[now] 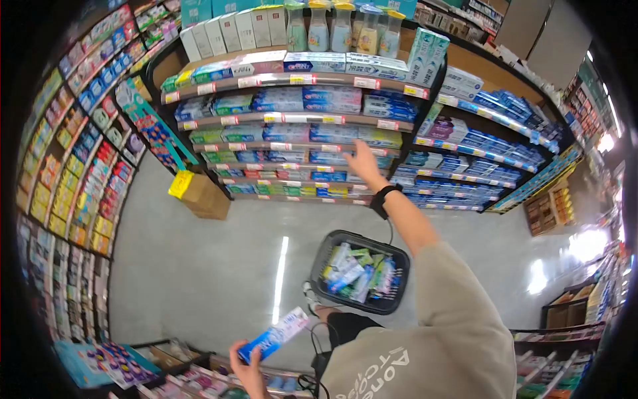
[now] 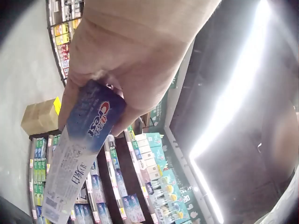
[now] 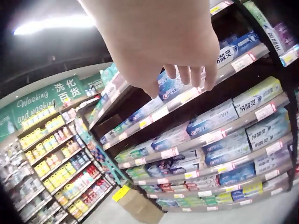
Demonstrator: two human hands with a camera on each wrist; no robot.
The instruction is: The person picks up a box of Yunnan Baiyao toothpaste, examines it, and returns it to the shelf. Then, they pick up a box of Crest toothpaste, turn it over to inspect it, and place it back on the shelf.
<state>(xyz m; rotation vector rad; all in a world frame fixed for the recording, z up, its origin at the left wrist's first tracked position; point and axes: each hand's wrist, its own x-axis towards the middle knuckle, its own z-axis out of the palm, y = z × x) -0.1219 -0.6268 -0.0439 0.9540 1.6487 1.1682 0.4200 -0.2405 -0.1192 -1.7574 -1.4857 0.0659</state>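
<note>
A blue and white Crest toothpaste box (image 1: 274, 336) is gripped at its blue end by my left hand (image 1: 248, 372), low in the head view. In the left wrist view, thumb and fingers close round the blue end of this box (image 2: 88, 135), and its pale end points away. My right hand (image 1: 363, 163) reaches out toward the toothpaste shelves, palm down, holding nothing. From the right wrist view, the loosely bent fingers of that hand (image 3: 161, 42) hang in front of a shelf row with blue Crest boxes (image 3: 169, 85).
A black shopping basket (image 1: 323, 249) with several toothpaste packs stands on the floor below my right arm. A cardboard box (image 1: 206, 197) with a yellow top sits at the left end of the shelves (image 1: 266, 151). More stocked shelving (image 1: 73, 159) lines the left side.
</note>
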